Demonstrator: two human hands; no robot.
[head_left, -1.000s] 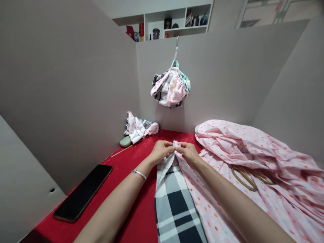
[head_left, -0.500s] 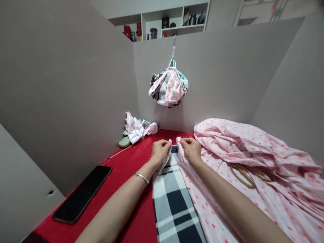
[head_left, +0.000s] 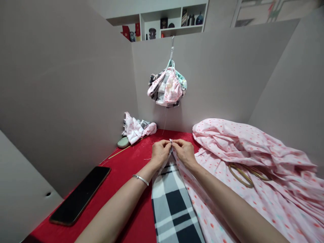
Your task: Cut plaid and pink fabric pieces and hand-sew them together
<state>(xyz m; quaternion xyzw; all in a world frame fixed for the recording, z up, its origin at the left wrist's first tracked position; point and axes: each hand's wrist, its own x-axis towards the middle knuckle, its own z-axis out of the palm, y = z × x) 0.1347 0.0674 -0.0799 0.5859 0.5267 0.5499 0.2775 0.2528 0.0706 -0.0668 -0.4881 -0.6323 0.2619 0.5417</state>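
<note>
Hands (head_left: 160,152) together over plaid cloth (head_left: 173,206)

A smartphone (head_left: 79,195) is lying at the left of the covered table (head_left: 126,179), with a fabric strip (head_left: 174,206) lying to its right and a large fabric heap (head_left: 253,175) sitting further right. A crumpled cloth pile (head_left: 136,128) is sitting in the far corner, while a gathered fabric bundle (head_left: 167,89) is hanging from a hook (head_left: 172,42) on the back partition (head_left: 215,84), beneath a shelf unit (head_left: 174,22).
</note>
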